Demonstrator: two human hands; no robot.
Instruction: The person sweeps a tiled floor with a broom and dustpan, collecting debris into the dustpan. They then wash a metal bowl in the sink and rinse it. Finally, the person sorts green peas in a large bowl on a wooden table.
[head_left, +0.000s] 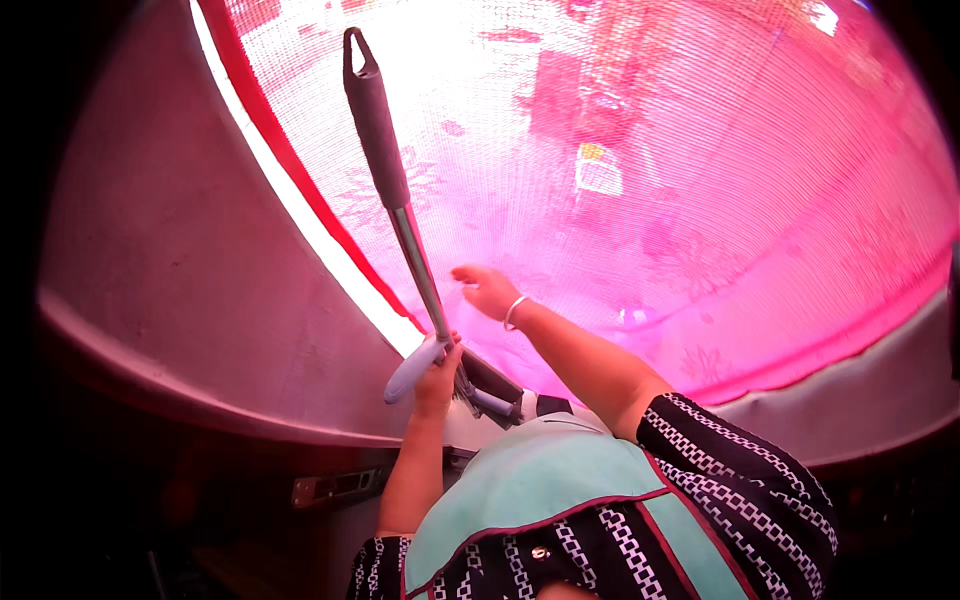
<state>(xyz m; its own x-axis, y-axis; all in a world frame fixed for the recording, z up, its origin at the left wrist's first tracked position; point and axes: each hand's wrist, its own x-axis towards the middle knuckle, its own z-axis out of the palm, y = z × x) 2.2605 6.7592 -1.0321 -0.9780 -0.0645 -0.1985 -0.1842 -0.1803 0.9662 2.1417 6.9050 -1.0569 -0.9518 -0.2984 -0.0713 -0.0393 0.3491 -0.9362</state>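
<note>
My left hand [437, 378] is closed around a metal pole [418, 262] with a long dark grip [375, 125] and a hanging loop at its top end. The pole slants up and away to the left. A lavender handle [412, 372] sticks out to the left of the same hand; whether it is held too or part of one tool, I cannot tell. Below the fingers, a dark, bristle-like end [466, 392] is partly hidden. My right hand [488, 292], with a white bracelet at the wrist, is raised to the right of the pole, fingers stretched out and holding nothing.
A pink mesh curtain [700, 270] with a red border hangs in front of me, bright light behind it. To its left stands a plain wall or panel [190, 260]. A dark latch-like metal fitting [335, 487] is at lower left. I wear a mint-green apron [540, 470].
</note>
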